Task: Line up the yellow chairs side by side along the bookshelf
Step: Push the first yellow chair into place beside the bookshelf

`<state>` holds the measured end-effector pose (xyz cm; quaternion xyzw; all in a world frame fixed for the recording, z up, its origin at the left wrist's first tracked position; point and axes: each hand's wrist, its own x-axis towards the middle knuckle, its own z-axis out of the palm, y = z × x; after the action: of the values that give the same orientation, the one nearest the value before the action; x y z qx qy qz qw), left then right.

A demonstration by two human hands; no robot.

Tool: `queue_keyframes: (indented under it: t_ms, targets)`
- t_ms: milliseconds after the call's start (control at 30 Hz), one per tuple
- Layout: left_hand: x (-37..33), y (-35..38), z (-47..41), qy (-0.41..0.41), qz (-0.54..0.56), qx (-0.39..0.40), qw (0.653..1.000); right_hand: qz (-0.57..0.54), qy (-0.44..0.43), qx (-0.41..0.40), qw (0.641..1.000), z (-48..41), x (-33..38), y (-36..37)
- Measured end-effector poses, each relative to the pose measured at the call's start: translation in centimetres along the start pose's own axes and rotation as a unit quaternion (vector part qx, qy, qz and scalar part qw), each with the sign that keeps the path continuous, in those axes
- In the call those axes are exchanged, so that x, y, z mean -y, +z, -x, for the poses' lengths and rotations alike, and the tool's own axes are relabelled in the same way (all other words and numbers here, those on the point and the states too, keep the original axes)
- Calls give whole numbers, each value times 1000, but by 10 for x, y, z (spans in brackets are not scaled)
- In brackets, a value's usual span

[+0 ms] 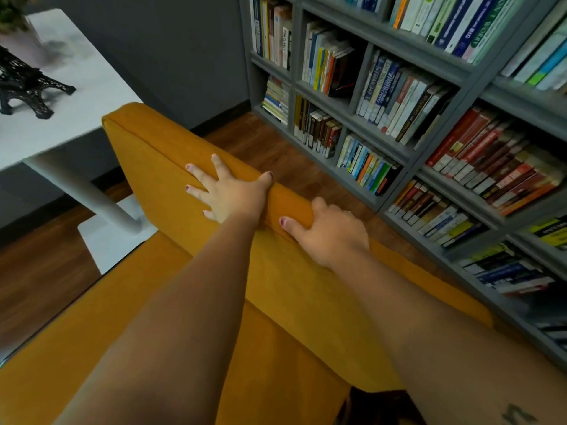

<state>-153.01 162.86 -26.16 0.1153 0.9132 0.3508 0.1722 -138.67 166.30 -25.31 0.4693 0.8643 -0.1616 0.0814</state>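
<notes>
Two hands brace yellow chair (153, 148): left hand (227, 194) splayed flat, likely pushing; right hand (331, 231) grips backrest top; bookshelf (297, 56) beyond both.

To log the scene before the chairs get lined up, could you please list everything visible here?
yellow chair: one, mustard yellow, centre foreground, in front of the bookshelf
bookshelf: one, grey, right side
books: many, mixed colours, filling its compartments
table: one, white, upper left, on a pedestal leg
tower model: one, black, on the table
plant: one, green, blurred, top-left corner
floor: brown wood
left hand: fingers spread flat on the backrest, thumb on its top edge
right hand: fingers curled over the backrest's top edge
</notes>
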Motion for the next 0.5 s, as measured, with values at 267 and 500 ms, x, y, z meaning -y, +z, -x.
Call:
queue_keyframes:
  t_ms: [267,500]
  targets:
    - [-5,26,64,-34,42,11,998,5,100,0,995,66,-84,-1]
    - [-12,34,96,-148,148,3,978,-53,224,9,973,101,-137,-1]
